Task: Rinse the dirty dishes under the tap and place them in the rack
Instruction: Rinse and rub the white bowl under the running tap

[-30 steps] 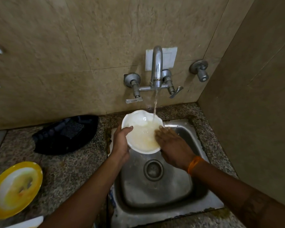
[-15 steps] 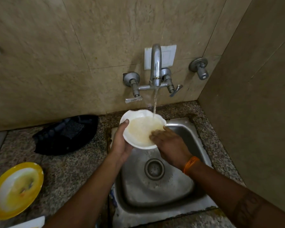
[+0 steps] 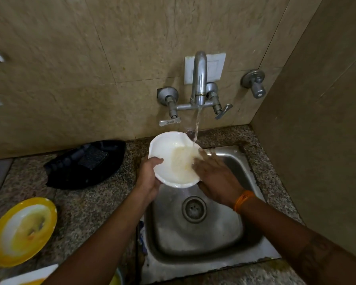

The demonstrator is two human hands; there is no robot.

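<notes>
Far left, near edge: yellow-rimmed plate [image 3: 22,231] on the speckled granite counter [image 3: 84,206], pale centre with yellowish residue and a few dark bits. A white-edged dish corner [image 3: 29,276] shows just nearer, cut by the frame bottom.

Farther back on the counter, against the wall: black tray-like container [image 3: 84,164], a dark grey pad lying inside it.

Centre: left hand [image 3: 149,179] grips the left rim of the white bowl [image 3: 167,149], thumb curled over the lip, fingers under it. Bowl is held tilted above the far left part of the steel sink [image 3: 193,239], off the basin floor, cloudy yellowish water pooled inside.

Wall-mounted tap [image 3: 198,79] above; water stream [image 3: 196,128] falls onto the bowl's far right rim.

Right hand [image 3: 216,177] lies flat inside the bowl, fingers straight and spread, pressing on the inner surface under the stream, wet and a little blurred. Orange band [image 3: 244,199] on that wrist.

Drain [image 3: 194,209] sits mid-basin, near of the bowl. Separate valve [image 3: 255,84] on the wall, far right
</notes>
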